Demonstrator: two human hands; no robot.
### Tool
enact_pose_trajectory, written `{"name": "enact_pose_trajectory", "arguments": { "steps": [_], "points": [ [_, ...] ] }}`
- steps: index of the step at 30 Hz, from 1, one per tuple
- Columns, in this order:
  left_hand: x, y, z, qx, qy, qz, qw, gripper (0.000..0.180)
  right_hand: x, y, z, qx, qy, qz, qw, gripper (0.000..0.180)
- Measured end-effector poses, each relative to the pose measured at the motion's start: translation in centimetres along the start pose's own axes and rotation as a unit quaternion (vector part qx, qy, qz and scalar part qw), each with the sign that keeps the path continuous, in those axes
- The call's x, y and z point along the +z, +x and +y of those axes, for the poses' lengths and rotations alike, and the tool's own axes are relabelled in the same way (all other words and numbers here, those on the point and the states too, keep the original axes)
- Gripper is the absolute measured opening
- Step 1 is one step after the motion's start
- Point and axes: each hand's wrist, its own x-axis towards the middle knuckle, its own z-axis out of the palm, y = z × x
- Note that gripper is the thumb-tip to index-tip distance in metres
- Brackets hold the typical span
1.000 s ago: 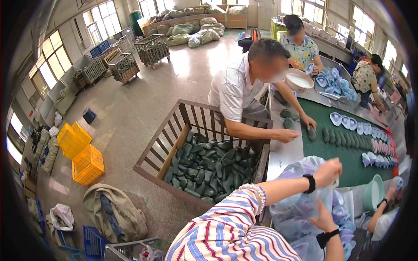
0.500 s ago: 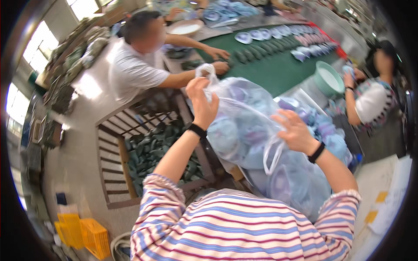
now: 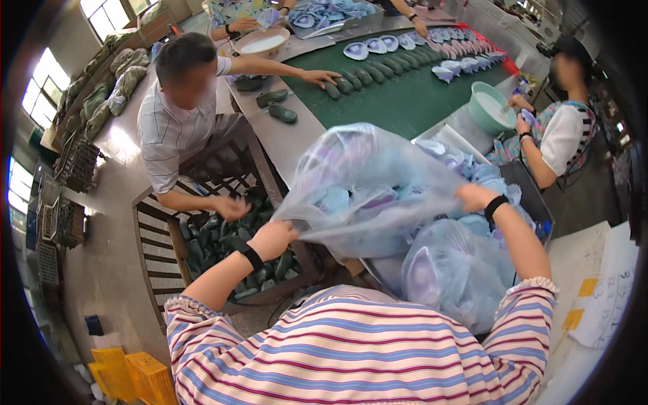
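- Large translucent plastic bag with pale blue and lilac pieces showing through it: in front of the person, beside the dark green work surface; whether it rests on anything cannot be told.
- Left hand: closed on the bag's near left edge, close by the brown slatted crate of dark green foot-shaped forms.
- Right hand: fingers gripping the bag's right edge, the film stretched between both hands.
- A second translucent bag with similar pieces lies just below the right hand; loose blue and lilac pieces lie behind it.
- A co-worker in a white shirt touches the row of forms on the green surface.
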Motion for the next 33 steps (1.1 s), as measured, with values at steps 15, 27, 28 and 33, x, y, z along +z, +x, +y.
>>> {"name": "enact_pose_trajectory", "arguments": {
  "steps": [15,27,28,33],
  "points": [
    [-10.9,11.8,-13.6,-0.280,-0.610,0.312,0.672,0.040,-7.4,5.1,-12.0,-0.102,0.000,0.109,0.989,0.086],
    [-11.0,14.6,-5.4,0.027,0.036,0.226,0.973,0.036,-16.8,15.2,-13.7,-0.036,0.016,0.077,0.996,0.054],
    [-9.8,14.8,-6.8,-0.019,0.068,0.259,0.963,0.041,-16.3,16.1,-13.1,0.011,-0.020,0.136,0.990,0.056],
    [-8.6,15.4,-16.9,-0.164,0.034,0.164,0.972,0.058,-13.3,22.8,-7.7,0.038,0.055,0.355,0.933,0.062]
  ]
}}
